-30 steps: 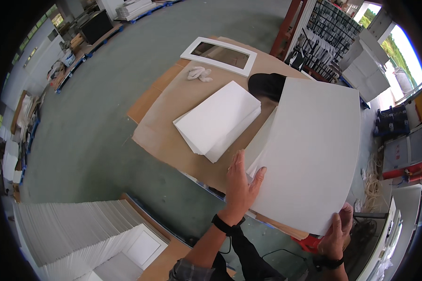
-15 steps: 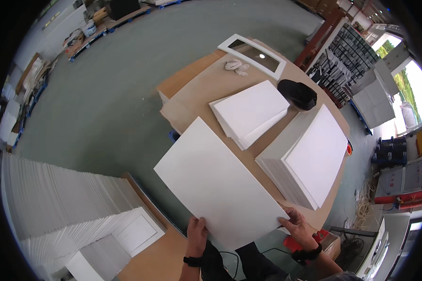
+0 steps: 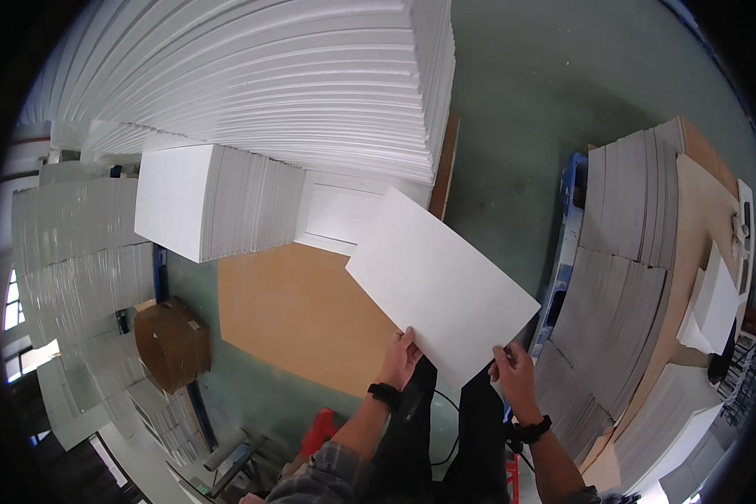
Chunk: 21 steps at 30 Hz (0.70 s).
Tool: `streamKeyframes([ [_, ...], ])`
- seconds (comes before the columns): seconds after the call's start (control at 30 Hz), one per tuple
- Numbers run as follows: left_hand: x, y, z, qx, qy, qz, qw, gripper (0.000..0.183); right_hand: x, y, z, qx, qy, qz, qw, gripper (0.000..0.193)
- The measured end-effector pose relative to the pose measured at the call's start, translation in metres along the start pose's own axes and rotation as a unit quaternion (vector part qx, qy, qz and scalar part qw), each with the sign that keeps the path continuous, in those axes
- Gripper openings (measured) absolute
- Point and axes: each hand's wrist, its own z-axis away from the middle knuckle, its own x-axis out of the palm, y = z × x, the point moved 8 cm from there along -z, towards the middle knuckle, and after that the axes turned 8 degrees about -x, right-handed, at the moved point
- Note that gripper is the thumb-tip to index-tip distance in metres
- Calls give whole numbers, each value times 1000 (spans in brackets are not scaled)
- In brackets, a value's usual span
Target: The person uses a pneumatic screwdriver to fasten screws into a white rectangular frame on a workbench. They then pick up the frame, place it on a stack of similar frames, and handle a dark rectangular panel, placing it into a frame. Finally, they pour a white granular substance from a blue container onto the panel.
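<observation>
A plain white rectangular panel is held tilted in front of me, above my dark-trousered legs. My left hand grips its near left edge between thumb and fingers. On the near right edge, my right hand pinches the same panel. Past its far left corner lies a white panel with a framed border, partly covered by it. Beside that, a shorter stack of white panels rests on a brown board. A tall stack of many white panels rises behind.
To the right, grey-edged stacks stand on a blue pallet, with more white panels on their brown top. A cardboard box and a red object are at the lower left. Wrapped stacks stand farther left.
My view has turned left, from the brown-topped stacks toward the tall white stacks. The panel has come along in both hands, which keep their grip on it.
</observation>
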Motion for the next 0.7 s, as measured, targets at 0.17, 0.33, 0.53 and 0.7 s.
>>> streamKeyframes([
  [0.17,-51,58,-82,41,86,-18,995,20,68,22,-127,-33,-13,11,999,24],
  [0.33,-87,116,-155,79,139,-52,986,30,131,53,-238,-41,-37,16,998,25],
  [0.53,-111,165,-204,123,194,-85,970,38,176,73,-315,-82,-37,57,994,26],
  [0.7,-131,185,-221,125,250,-78,957,54,208,77,-343,-72,-45,89,992,26],
])
